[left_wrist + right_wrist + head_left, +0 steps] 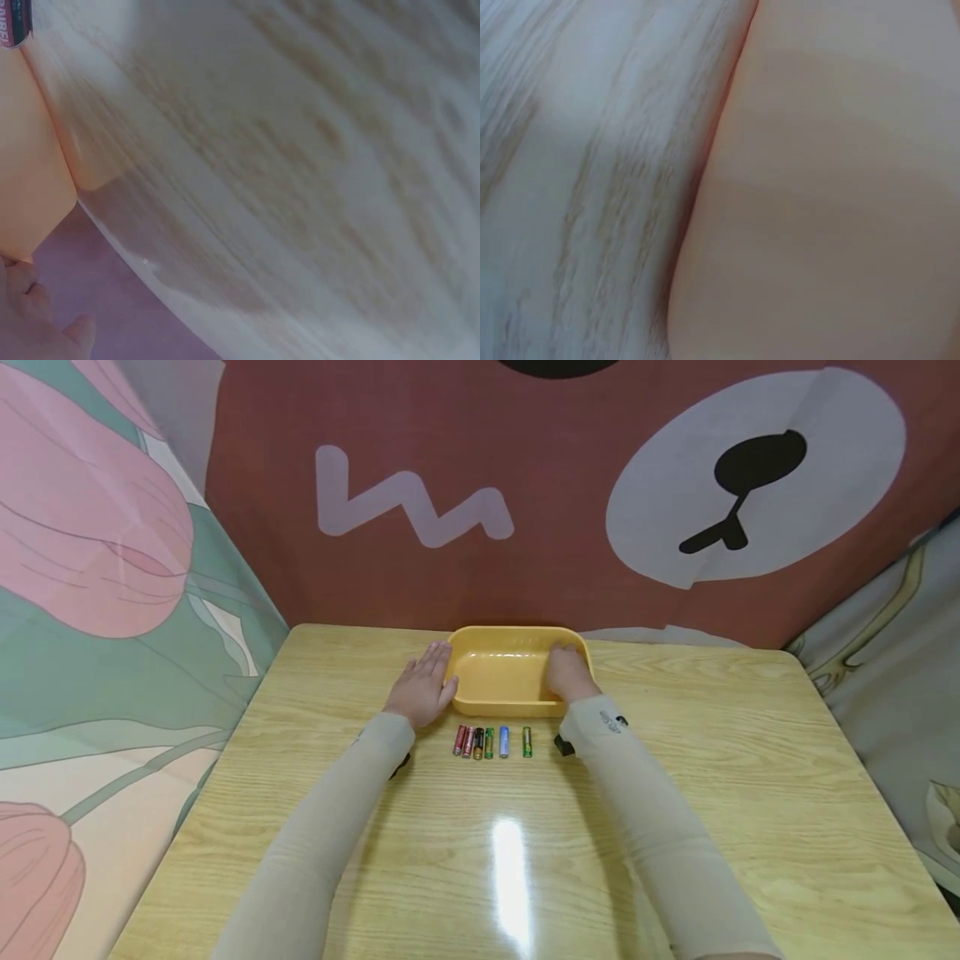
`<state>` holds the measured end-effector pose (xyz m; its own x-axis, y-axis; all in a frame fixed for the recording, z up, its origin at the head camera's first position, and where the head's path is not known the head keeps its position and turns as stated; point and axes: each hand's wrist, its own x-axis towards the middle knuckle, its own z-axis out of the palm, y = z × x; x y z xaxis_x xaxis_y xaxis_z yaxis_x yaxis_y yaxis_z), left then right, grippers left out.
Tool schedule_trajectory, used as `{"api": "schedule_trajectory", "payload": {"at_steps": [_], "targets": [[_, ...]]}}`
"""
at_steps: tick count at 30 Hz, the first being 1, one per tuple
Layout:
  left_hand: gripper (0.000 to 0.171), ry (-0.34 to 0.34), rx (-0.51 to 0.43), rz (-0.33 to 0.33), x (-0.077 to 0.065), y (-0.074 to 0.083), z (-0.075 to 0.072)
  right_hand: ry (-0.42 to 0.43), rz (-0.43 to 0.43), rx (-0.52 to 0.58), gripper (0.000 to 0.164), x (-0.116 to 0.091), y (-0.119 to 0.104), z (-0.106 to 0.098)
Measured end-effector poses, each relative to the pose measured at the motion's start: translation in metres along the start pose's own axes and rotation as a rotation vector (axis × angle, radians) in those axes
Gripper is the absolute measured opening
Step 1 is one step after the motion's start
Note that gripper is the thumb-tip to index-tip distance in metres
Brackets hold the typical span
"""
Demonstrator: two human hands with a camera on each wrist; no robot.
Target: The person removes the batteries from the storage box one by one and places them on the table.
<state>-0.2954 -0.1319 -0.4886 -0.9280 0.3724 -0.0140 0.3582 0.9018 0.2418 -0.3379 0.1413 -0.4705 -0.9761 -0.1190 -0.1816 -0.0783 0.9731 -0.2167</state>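
A yellow plastic tray stands near the table's back edge. My left hand lies along its left side, fingers straight and touching the rim; fingertips show at the lower left of the left wrist view. Over the right rim, my right hand reaches into the tray with its fingers bent down; the hand itself hides whether they hold anything. In front of the tray lie several batteries: two red ones, a black one, a green one, a blue one and, set apart, a green-yellow one.
The wooden table reaches toward me, with a light reflection in front. Behind it hangs a brown printed cloth; a floral cloth borders the left. The right wrist view shows mostly the tray's wall.
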Motion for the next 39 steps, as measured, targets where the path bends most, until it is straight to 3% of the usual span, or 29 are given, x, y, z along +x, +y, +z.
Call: {"api": "schedule_trajectory", "payload": {"at_steps": [12,22,32,39], "targets": [[0.066,0.010,-0.012,0.002,0.0006,-0.0013,0.0025,0.013,-0.004,0.061,0.035,-0.0020,0.0005,-0.0013],[0.067,0.015,-0.019,0.003,-0.0003,0.0004,0.0018,-0.019,0.018,0.193,0.045,-0.0028,0.0045,0.0000],[0.067,0.021,-0.021,0.008,-0.0008,-0.0008,0.0024,0.016,0.005,0.199,0.019,-0.0028,0.0050,0.0033],[0.067,0.028,-0.026,0.006,-0.0002,-0.0003,0.0027,0.022,-0.010,0.242,0.027,-0.0044,0.0059,0.0037]]}}
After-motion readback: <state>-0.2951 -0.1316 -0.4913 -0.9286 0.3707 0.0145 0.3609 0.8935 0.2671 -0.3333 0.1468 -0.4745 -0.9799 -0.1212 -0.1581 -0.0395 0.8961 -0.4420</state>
